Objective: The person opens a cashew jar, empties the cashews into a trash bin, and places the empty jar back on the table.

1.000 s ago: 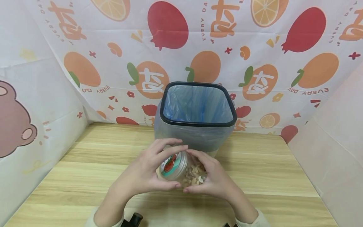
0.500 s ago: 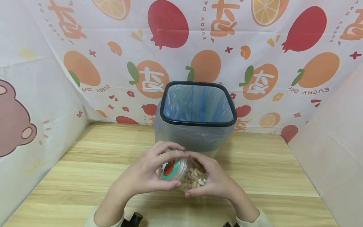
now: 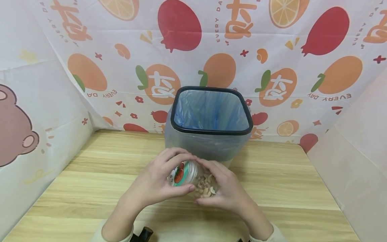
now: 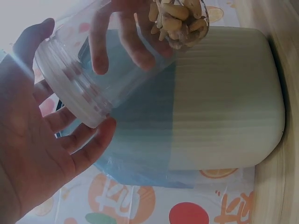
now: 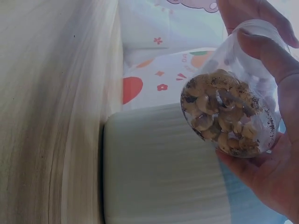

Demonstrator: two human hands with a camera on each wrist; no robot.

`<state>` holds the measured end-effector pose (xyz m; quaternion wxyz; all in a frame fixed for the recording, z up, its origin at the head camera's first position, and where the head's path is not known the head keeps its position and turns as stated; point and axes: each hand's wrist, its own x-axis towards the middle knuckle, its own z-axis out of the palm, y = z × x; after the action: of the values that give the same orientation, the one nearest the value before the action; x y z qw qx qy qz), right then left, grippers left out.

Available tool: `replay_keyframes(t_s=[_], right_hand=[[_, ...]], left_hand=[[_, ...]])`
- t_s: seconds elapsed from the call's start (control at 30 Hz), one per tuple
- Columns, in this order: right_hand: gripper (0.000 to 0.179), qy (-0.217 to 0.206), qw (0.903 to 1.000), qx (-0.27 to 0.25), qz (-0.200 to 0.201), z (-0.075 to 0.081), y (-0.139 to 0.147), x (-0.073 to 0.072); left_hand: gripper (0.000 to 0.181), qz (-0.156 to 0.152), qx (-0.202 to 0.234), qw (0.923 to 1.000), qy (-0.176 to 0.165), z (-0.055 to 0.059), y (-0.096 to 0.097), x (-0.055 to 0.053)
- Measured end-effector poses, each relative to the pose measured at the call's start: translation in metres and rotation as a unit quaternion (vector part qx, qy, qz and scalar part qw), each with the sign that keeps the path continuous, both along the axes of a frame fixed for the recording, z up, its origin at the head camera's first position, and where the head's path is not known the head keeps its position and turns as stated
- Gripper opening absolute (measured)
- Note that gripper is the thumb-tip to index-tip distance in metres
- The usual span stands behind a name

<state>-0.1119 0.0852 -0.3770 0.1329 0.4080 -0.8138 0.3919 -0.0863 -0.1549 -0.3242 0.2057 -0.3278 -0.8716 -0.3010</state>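
Observation:
A clear plastic jar (image 4: 126,79) is held in the air between both hands, tilted with its lid toward the left. My left hand (image 3: 160,179) curls thumb and fingers round the clear screw lid (image 4: 70,88), whose top carries a green and white label with a red fruit picture (image 3: 179,174). Round the jar's body, toward its base, my right hand (image 3: 228,188) grips with thumb and fingers. Cashew-like nuts (image 5: 224,114) are gathered at the base end, with dark crumbs on the wall beside them. Part of the jar is hidden behind the fingers in the head view.
Just behind the hands stands a pale bin with a black rim (image 3: 211,132) and a bluish plastic liner (image 3: 211,109). It rests on a wood-grain table (image 3: 281,188). A fruit-print cloth (image 3: 257,20) hangs behind, with pale cloth walls at both sides.
Both hands and the jar have shifted slightly up and toward the bin in the head view. The left thumb has moved a little along the lid side. The bin has not moved.

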Motion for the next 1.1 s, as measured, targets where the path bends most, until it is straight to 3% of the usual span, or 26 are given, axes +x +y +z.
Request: replay_keyframes(t_s=[0.1,0.23,0.33,0.47,0.57,0.9,1.1], right_hand=[[0.105,0.0,1.0,0.0,-0.002,0.0,0.0,0.0],[0.103,-0.051,0.9983,-0.016,0.023,0.002,0.004,-0.001],[0.1,-0.109,0.9914,-0.036,0.063,0.004,0.007,-0.003],[0.097,-0.162,0.979,-0.048,0.114,0.006,0.012,-0.005],[0.096,-0.181,0.9731,-0.046,0.134,0.008,0.014,-0.006],[0.095,-0.185,0.9729,-0.043,0.131,0.011,0.015,-0.005],[0.097,-0.152,0.982,-0.039,0.105,0.009,0.013,-0.005]], left_hand=[[0.062,0.004,-0.001,1.0,-0.005,0.0,0.0,0.0],[0.081,-0.009,-0.002,1.0,0.0,0.002,-0.002,0.0],[0.092,-0.05,0.006,0.9987,0.009,0.004,-0.004,0.0],[0.087,-0.109,0.011,0.9939,0.016,0.006,-0.005,0.001],[0.083,-0.122,0.011,0.9923,0.016,0.006,-0.004,0.002],[0.073,-0.127,0.025,0.9914,0.019,0.006,-0.004,0.001],[0.073,-0.095,0.019,0.9952,0.015,0.005,-0.006,0.0]])
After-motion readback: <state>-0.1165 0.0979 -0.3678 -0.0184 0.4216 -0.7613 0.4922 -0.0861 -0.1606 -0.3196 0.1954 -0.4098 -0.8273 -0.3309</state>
